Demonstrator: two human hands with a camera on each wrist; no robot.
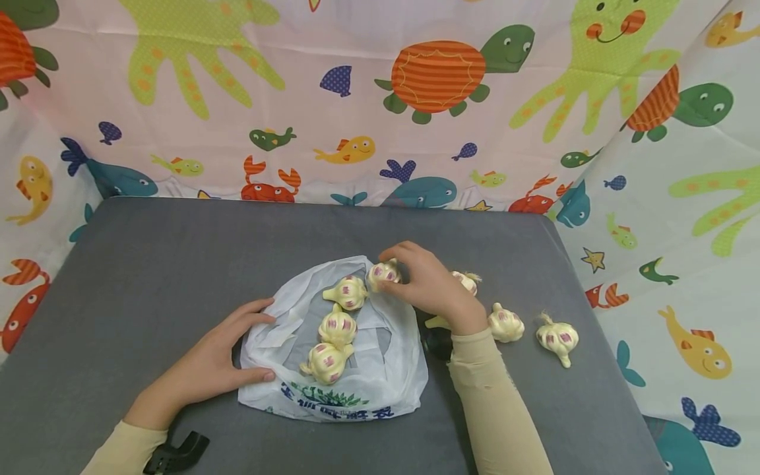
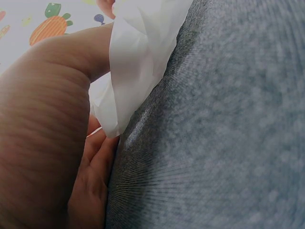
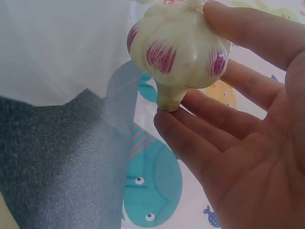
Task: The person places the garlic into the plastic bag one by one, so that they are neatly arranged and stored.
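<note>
A white plastic bag [image 1: 273,389] lies on the grey table with its mouth spread wide. Three garlic bulbs [image 1: 337,326] with purple marks sit in a line inside the opening. My right hand [image 1: 430,280] pinches another garlic bulb [image 3: 178,50] between thumb and fingers, over the bag's far right rim. In the right wrist view its stem points down, near the fingertips. My left hand [image 1: 210,359] rests against the bag's left side, thumb and fingers spread apart. White plastic [image 2: 138,62] touches that hand in the left wrist view; some fingers are hidden there.
Several more garlic bulbs [image 1: 557,338] lie on the table to the right of the bag, some partly hidden by my right wrist and forearm. A curtain [image 1: 208,138] printed with sea animals hangs behind the table's far edge and along its sides.
</note>
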